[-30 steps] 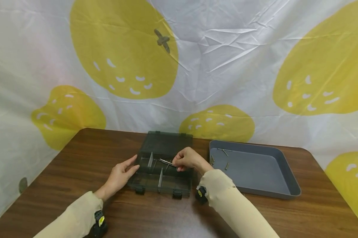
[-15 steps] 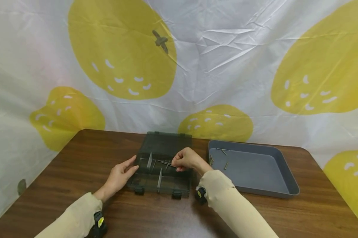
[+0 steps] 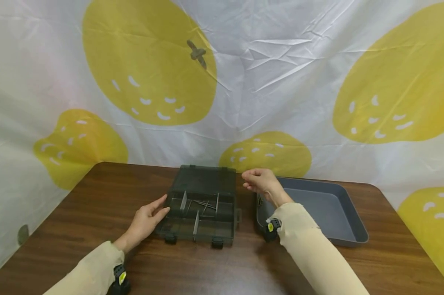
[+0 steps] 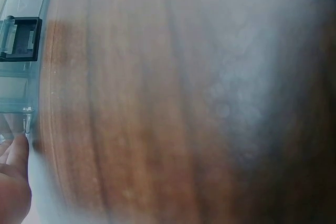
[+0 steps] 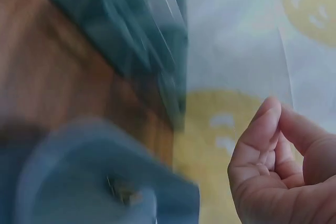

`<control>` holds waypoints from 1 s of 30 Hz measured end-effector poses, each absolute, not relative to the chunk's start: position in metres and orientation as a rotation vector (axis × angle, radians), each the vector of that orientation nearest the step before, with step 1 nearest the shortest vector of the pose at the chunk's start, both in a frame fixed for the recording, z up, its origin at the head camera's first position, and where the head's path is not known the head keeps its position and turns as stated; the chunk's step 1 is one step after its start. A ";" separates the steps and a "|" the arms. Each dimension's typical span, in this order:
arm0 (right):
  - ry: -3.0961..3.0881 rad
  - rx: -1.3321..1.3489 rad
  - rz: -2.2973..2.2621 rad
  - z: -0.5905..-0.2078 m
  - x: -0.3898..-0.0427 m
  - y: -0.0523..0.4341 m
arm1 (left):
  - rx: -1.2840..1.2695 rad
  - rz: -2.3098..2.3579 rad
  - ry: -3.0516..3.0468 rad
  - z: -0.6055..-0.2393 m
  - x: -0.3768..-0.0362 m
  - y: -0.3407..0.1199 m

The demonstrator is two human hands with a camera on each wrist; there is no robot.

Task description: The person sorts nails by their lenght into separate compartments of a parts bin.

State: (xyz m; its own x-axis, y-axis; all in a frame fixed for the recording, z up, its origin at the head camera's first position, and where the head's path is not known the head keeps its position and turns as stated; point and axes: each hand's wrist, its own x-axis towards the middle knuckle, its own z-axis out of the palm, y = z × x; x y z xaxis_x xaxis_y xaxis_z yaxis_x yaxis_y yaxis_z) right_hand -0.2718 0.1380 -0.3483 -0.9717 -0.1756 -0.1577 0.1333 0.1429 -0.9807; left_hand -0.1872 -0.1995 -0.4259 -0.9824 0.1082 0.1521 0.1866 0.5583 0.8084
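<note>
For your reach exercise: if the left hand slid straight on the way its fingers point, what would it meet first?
The left hand points right, at the organizer box. Its fingertips already look to be at the box's left wall, so that wall comes first.

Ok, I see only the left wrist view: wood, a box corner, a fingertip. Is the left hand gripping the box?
Observer: No grip. The left hand rests with straight fingers against the left edge of the box.
Operator: And where is the right hand?
Observer: The right hand is raised between the box and the gray tray, fingers loosely curled, nothing seen in them.
Operator: Is something inside the box?
Observer: Yes, thin nails lie in a rear compartment.
</note>
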 end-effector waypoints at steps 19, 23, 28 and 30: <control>2.440 0.089 -1.804 -0.354 -0.288 0.236 | -0.252 -1.448 -2.693 -0.423 -0.184 -0.198; 2.471 0.117 -1.796 -0.360 -0.290 0.243 | -0.253 -1.452 -2.686 -0.423 -0.185 -0.198; 2.541 0.206 -1.684 -0.368 -0.290 0.246 | -0.246 -1.447 -2.686 -0.424 -0.186 -0.198; 2.563 0.253 -1.643 -0.371 -0.291 0.247 | -0.239 -1.443 -2.689 -0.424 -0.186 -0.198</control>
State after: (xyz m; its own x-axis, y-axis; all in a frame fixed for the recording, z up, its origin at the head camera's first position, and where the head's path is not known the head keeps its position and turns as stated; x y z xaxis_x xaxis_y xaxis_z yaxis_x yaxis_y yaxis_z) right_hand -0.2906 0.2467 -0.3705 -0.9825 0.0924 -0.1617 0.1855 0.4088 -0.8936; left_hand -0.1860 -0.1984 -0.4241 -0.9845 0.0991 0.1444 0.1751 0.5443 0.8204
